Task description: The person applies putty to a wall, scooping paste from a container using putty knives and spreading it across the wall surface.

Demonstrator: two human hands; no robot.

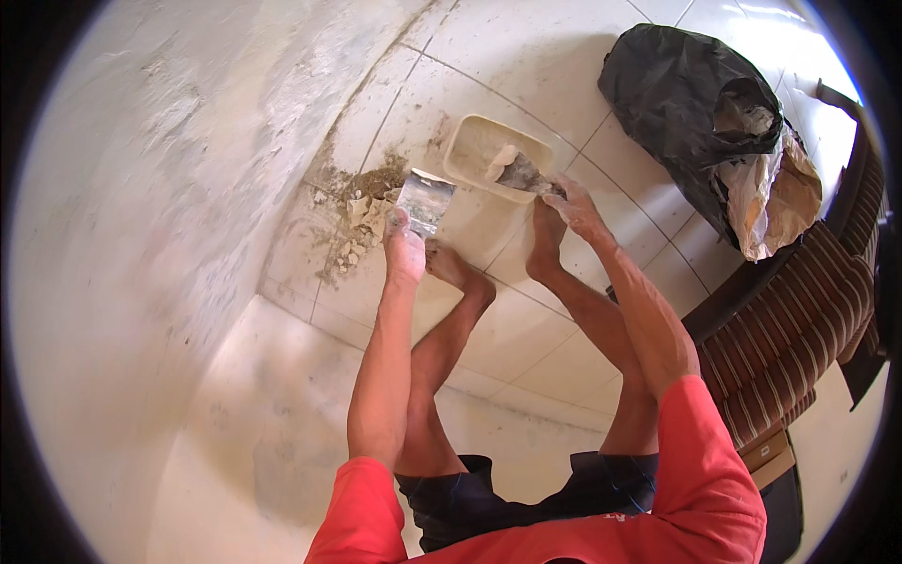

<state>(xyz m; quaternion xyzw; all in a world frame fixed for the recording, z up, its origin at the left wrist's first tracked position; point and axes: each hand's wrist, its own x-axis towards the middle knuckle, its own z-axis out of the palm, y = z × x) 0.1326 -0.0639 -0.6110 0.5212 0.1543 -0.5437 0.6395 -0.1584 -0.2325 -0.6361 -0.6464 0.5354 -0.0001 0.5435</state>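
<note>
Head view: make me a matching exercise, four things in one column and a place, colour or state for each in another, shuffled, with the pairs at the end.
Things
1. Metal plate
2. Scraper
3. Shallow tray
4. Plastic bag

Descriptions
A. Cream-coloured and rectangular
B. Held in the right hand, with pale paste at its tip
C. Black and crumpled
D. Held in the left hand

Pairs: 1-D, 2-B, 3-A, 4-C
</note>
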